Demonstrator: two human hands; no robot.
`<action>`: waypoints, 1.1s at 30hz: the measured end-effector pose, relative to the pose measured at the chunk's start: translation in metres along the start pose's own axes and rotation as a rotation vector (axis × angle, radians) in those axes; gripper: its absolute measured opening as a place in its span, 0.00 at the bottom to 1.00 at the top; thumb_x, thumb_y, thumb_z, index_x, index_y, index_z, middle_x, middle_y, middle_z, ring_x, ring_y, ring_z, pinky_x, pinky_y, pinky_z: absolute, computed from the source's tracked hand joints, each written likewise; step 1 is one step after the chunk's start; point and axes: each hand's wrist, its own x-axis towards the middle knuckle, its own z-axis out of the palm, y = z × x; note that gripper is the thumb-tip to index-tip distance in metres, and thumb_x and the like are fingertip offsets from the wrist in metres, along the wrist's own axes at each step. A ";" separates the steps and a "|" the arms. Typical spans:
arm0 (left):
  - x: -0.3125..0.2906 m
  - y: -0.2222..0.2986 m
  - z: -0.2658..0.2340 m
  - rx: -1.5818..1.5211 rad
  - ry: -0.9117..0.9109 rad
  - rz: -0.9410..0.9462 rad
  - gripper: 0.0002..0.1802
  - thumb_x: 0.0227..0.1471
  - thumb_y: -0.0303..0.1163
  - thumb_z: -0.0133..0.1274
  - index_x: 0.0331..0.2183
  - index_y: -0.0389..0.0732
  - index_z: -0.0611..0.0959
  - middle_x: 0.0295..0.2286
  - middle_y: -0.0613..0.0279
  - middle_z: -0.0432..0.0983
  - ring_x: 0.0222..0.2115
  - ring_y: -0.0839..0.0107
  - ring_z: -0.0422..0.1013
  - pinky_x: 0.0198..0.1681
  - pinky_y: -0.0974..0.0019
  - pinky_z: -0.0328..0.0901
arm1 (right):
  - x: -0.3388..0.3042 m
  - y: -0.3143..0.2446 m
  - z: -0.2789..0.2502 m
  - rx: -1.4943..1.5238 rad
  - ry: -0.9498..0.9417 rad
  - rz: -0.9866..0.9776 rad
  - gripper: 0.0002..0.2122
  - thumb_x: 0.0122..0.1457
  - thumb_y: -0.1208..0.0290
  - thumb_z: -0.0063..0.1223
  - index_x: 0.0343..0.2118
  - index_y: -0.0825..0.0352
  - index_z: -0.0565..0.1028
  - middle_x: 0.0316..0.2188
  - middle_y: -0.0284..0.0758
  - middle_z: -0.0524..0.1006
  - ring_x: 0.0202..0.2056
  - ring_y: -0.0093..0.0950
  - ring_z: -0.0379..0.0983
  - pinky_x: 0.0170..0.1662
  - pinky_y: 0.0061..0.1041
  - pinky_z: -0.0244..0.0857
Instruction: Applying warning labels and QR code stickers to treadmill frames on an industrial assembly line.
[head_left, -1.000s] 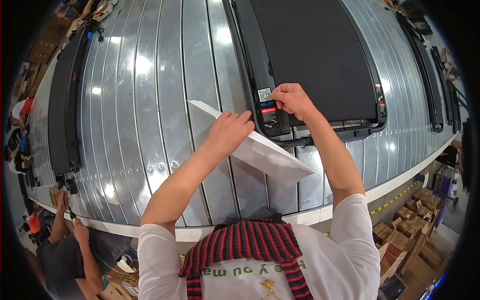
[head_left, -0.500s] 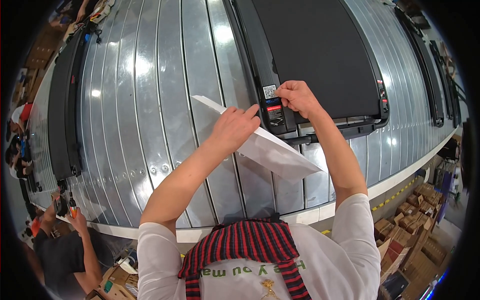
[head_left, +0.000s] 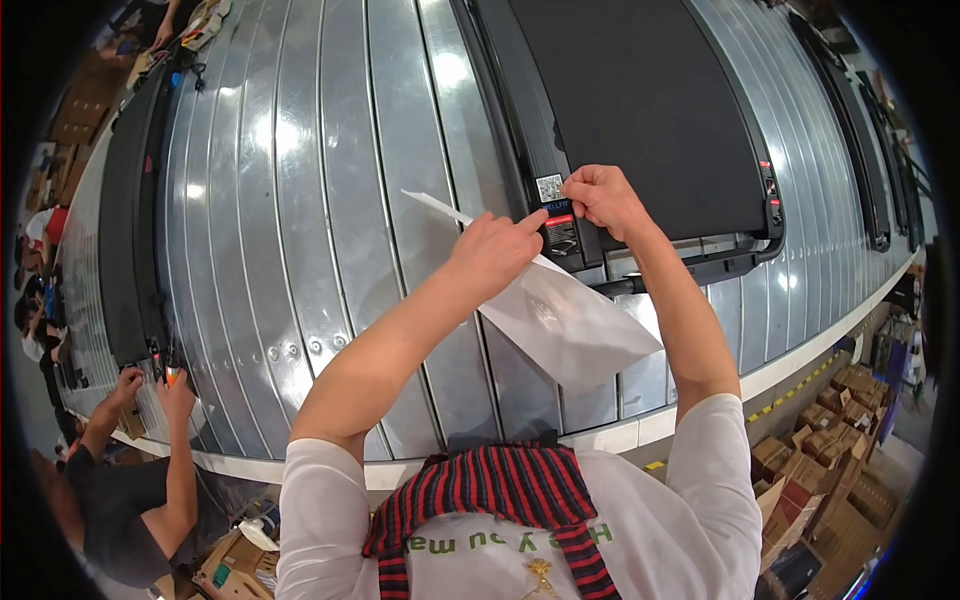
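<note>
A black walking treadmill (head_left: 645, 120) lies on the slatted metal table in front of me. On the near left corner of its side rail sits a square QR-code sticker (head_left: 549, 188), just above a black-and-red warning label (head_left: 562, 236). My right hand (head_left: 608, 202) is closed in a pinch at the sticker's right edge. Stretched toward the label, the index finger of my left hand (head_left: 496, 254) reaches its left side. The other left fingers grip a white sheet (head_left: 580, 335), which hangs below the hand in front of the treadmill's near end.
Another black treadmill (head_left: 132, 230) lies at the left, where a co-worker (head_left: 140, 500) handles a tool at its near end. More black frames (head_left: 845, 130) rest at the right. Cardboard boxes (head_left: 800, 470) are stacked beyond the table's near right edge.
My left hand has moved slightly right, its index finger now at the label. The white sheet has turned its face more toward me. My right hand stays by the sticker.
</note>
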 end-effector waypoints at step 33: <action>-0.341 0.121 -0.049 -1.297 0.822 -0.994 0.19 0.40 0.34 0.56 0.37 0.35 0.75 0.29 0.64 0.73 0.28 0.78 0.66 0.31 0.73 0.62 | -0.011 0.034 0.052 -1.409 0.413 -0.854 0.21 0.54 0.63 0.41 0.45 0.76 0.62 0.46 0.48 0.64 0.49 0.40 0.58 0.51 0.32 0.51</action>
